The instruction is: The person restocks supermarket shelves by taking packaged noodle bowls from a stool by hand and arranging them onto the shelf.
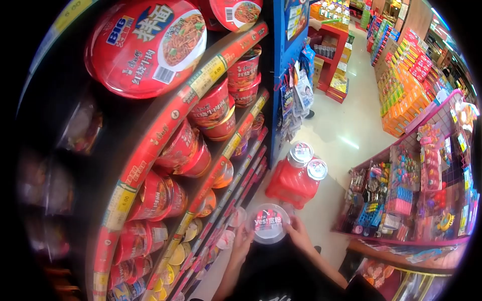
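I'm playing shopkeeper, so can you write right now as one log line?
left hand + right hand: holding round tub between them | ahead: two lidded tubs on red stand | left side: shelves, red noodle tubs

Black top (pale marking), bare forearms

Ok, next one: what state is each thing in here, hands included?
Left hand: gripping the round tub's side
Right hand: gripping its other side
Round tub: lid on, held
Two tubs on the red crate: lids on
Red crate: on the floor, loaded
Large red noodle bowl: closed, tilted in view
Blue-panel packets: hanging
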Available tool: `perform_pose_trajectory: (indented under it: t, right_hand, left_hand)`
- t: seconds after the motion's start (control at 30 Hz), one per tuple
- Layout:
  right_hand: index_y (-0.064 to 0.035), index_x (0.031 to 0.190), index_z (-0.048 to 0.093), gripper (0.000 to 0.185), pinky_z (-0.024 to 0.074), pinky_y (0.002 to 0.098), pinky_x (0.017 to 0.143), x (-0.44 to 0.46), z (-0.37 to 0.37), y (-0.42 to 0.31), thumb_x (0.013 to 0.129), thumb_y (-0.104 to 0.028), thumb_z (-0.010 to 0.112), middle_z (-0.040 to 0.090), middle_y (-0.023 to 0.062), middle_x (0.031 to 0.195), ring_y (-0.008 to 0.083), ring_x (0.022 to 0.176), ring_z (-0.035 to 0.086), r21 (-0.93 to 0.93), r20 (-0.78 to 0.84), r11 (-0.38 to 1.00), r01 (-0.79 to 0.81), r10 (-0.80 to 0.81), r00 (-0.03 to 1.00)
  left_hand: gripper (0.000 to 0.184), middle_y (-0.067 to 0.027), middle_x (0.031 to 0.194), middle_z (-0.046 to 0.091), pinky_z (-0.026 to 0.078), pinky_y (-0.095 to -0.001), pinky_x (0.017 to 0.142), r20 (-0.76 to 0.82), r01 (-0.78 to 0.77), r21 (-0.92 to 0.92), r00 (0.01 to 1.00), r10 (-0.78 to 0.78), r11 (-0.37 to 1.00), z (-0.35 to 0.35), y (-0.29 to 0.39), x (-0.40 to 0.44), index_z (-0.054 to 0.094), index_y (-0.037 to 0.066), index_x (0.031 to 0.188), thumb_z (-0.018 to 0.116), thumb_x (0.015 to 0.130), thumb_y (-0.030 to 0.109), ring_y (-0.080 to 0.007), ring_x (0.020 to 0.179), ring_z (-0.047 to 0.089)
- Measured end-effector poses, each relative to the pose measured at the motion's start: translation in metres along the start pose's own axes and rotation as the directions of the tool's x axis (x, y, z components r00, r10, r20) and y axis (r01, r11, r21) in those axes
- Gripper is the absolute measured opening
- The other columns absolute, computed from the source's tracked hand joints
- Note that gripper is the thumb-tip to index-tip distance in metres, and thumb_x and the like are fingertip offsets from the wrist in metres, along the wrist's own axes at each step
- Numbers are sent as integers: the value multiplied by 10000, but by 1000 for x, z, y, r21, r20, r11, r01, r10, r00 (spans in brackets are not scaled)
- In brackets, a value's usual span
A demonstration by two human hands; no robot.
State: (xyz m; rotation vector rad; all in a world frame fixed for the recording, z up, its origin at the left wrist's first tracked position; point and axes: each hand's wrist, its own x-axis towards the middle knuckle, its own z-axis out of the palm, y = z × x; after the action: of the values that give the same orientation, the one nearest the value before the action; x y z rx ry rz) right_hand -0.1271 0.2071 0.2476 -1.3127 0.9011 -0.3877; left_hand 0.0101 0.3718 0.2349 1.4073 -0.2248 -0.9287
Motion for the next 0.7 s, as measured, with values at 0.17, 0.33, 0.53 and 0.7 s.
perform_pose_trajectory:
  t: [0.17,0.33,0.53,0.7]
  right_hand:
    - [13,1222,476,452,429,230,748,-4,1,-8,871,-219,639,519,32,927,99,829,493,13,17,999,-31,31,999]
    - [14,1228,471,459,432,231,747,-5,4,-3,870,-219,638,524,32,929,99,826,497,21,41,1000,-12,11,999]
    - [20,1230,465,468,431,225,737,-6,4,1,871,-223,640,526,31,928,98,822,498,17,64,1000,-17,16,998]
    - [25,1234,457,474,427,221,731,-9,4,0,875,-227,637,519,29,925,95,814,494,29,59,999,-24,22,998]
  left_hand:
    - [544,-121,1302,414,331,-307,996,-20,-3,-16,1000,3,1000,-1,4,-4,348,4,1366,571,920,222,-207,1203,398]
    - [563,-132,1328,409,313,-316,1016,-9,-6,-51,1000,6,999,-9,-7,-8,328,-2,1375,569,922,230,-208,1220,389]
    - [581,-137,1358,394,310,-324,1023,0,14,-98,1000,-14,995,-11,-10,-12,313,0,1386,572,921,231,-205,1224,390]
    - [480,-66,1249,503,437,-263,854,-33,-53,-4,998,53,999,-9,-13,-13,362,51,1367,520,951,230,-122,1052,508]
